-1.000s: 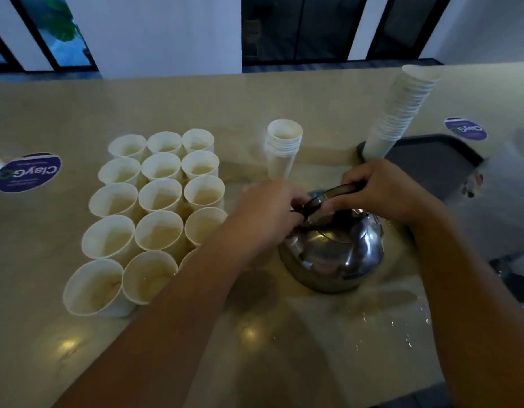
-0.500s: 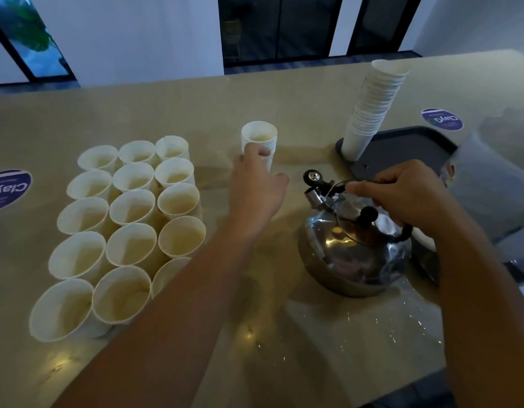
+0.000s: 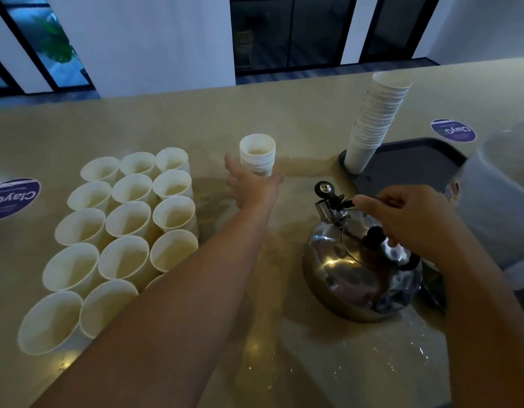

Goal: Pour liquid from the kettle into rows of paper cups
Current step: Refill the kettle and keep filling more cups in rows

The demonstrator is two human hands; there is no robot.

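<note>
Our left hand (image 3: pixel 252 187) reaches forward, fingers spread around the base of a short stack of cups (image 3: pixel 257 154); whether it actually grips the stack, we cannot tell. Our right hand (image 3: pixel 408 219) curls around the kettle handle (image 3: pixel 347 200). The steel kettle (image 3: pixel 361 269) sits on the counter (image 3: pixel 313 363) directly under that hand. Rows of paper cups (image 3: pixel 122 231) stand well left of our left arm. A tall leaning cup stack (image 3: pixel 375 122) rises beyond the right hand, on a dark tray (image 3: pixel 411 160).
</note>
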